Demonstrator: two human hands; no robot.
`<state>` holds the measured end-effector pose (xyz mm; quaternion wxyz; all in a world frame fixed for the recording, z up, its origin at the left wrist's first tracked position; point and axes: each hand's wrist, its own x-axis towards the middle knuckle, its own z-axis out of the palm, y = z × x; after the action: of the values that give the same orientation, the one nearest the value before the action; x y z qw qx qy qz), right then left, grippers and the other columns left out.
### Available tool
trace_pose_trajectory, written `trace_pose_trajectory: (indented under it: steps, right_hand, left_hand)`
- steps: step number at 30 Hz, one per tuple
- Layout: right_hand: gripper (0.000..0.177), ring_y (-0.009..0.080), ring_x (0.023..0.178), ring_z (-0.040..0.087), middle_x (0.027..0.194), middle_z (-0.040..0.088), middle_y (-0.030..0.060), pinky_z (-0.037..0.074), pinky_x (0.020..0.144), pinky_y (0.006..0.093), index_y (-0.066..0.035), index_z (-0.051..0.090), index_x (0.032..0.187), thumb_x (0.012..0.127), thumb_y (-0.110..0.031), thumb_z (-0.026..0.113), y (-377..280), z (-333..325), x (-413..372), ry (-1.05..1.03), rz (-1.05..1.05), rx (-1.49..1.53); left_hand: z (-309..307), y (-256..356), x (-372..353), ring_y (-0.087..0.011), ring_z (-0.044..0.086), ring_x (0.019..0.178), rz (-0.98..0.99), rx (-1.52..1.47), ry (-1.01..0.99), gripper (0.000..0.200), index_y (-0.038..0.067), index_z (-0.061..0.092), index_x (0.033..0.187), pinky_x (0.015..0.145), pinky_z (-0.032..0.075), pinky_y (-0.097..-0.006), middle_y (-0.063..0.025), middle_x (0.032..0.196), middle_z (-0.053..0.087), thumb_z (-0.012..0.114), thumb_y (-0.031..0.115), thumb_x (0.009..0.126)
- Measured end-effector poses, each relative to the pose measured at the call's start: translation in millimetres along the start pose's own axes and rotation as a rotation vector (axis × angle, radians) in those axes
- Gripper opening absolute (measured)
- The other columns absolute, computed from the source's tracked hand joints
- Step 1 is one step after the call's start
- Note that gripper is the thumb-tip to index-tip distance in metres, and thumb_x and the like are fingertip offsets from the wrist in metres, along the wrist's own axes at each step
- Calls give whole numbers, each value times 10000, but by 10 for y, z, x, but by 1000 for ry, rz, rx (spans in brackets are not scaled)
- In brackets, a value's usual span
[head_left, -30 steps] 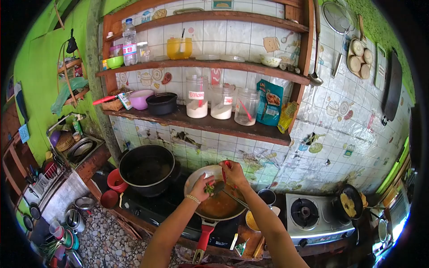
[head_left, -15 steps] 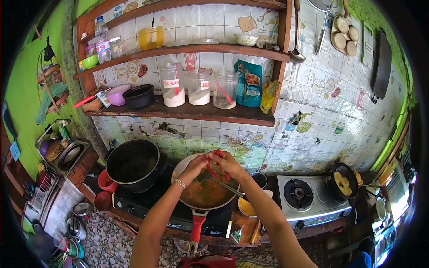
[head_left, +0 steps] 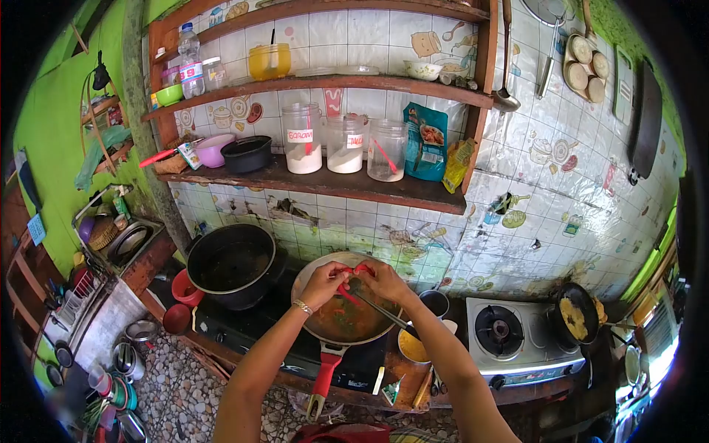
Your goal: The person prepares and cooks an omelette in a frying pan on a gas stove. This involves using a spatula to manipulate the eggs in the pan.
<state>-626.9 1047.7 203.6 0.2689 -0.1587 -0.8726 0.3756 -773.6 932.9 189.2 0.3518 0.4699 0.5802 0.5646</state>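
Observation:
Both hands are close together over a wide pan point(head_left: 301, 280) of reddish-orange soup with green bits. My left hand point(head_left: 325, 287) is closed, its fingers pinching a thin, bent red strip point(head_left: 347, 294). My right hand point(head_left: 384, 283) pinches the same red strip near its upper end; I cannot tell what the strip is. Below the hands, a metal ladle point(head_left: 384, 311) rests in the soup, its handle leaning over the pan's right rim. The pan's red handle point(head_left: 325, 375) points toward me.
Left of the pan stands a large black pot point(head_left: 233, 266). To the right are a bowl of yellow contents point(head_left: 413, 345), a two-burner stove point(head_left: 532, 365) and a black frying pan point(head_left: 574, 314) with yellow food. Labelled jars point(head_left: 302, 140) line the shelf point(head_left: 317, 186) above.
The camera view has shifted slightly, so the surroundings appear further right. The red strip has changed shape between my fingers, and both hands stay over the pan.

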Motion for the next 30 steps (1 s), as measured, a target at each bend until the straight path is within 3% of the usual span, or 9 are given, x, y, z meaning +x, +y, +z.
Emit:
trace_pose_trajectory:
  steps: [6,12,15,17,20,25,27,29,30]
  right_hand:
    - [184,297,702,566,784,601,163,433,651,349,-21,570,904,833,-179,512,-44,-157,-60,-186,-91,-107]
    - [164,204,668,540,729,582,90,415,613,316,-17,554,883,840,-165,501,177,-232,-162,-284,-155,195]
    - [151,110,599,449,662,496,7,365,536,259,-39,547,872,863,-180,495,172,-332,-232,-440,-82,345]
    - [157,56,573,358,654,423,-37,294,491,206,-71,540,871,888,-219,489,136,-385,-279,-590,191,621]
    - [187,40,553,325,643,413,-44,246,470,191,-93,533,883,892,-275,488,267,-314,-312,-623,197,752]
    - [221,29,538,317,629,427,-49,234,461,182,-83,535,895,879,-301,511,83,-239,-453,-462,391,953]
    - [243,46,569,399,681,504,-42,323,501,180,-59,549,933,873,-292,519,-174,-293,-634,-436,350,761]
    - [194,68,599,505,716,563,5,406,540,193,-40,589,900,851,-222,540,-275,-239,-931,-433,-67,536]
    - [222,85,675,522,789,586,8,421,616,212,-53,576,977,848,-231,540,-371,-270,-1091,-637,36,504]
  left_hand:
    - [45,70,-81,-92,560,683,36,84,-56,184,-22,560,963,619,472,-232,-31,766,581,529,128,862]
    - [221,126,-190,-95,565,686,-23,-62,-108,201,-22,561,975,650,481,-231,-37,779,589,528,145,867]
    - [303,66,-259,-105,574,716,-71,-159,-134,218,-20,551,998,677,489,-239,-48,813,596,521,155,871]
    - [353,50,-305,-111,579,738,-100,-214,-130,228,-19,545,1009,691,493,-245,-55,836,599,520,162,873]
    - [460,40,-394,-114,585,779,-147,-393,-118,261,1,528,1037,707,487,-229,-65,899,595,522,204,873]
    - [585,150,-733,-137,576,766,-182,-559,184,231,48,508,1051,707,484,-255,-34,878,565,501,208,883]
    - [534,243,-961,-134,566,756,-88,-623,339,240,72,496,1064,690,482,-269,-21,854,542,503,228,882]
    - [413,371,-1279,-134,552,743,-71,-578,421,252,68,485,1063,679,480,-285,-24,848,528,511,236,877]
    - [324,406,-1463,-133,549,739,-8,-597,490,251,70,484,1063,677,480,-287,-26,851,528,514,234,875]
